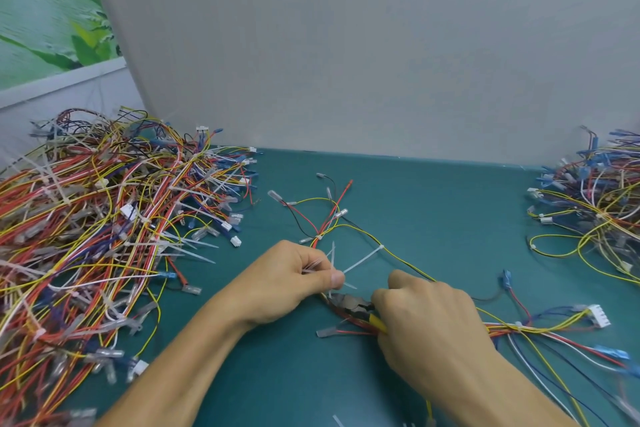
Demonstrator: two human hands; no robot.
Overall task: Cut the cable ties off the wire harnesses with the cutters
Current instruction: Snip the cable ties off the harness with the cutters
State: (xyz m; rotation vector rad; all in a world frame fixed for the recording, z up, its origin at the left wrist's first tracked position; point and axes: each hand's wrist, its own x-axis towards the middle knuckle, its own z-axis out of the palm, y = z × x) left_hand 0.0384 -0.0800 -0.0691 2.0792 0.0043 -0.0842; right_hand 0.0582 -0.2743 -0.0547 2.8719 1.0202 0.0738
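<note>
Gripping cutters [350, 304] in right hand [431, 317], nose toward ten o'clock, seemingly just below cable tie [333, 253] pinched by left hand [291, 282].

Yellow-handled cutters [350, 304] beside white cable tie [361, 260], multicolour harness [502, 326].

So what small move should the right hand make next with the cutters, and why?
Probably squeeze the cutters shut on the cable tie. The left hand pinches the tie's tail, and the right hand holds the cutter tip just below that pinch, at the wire harness.
</note>
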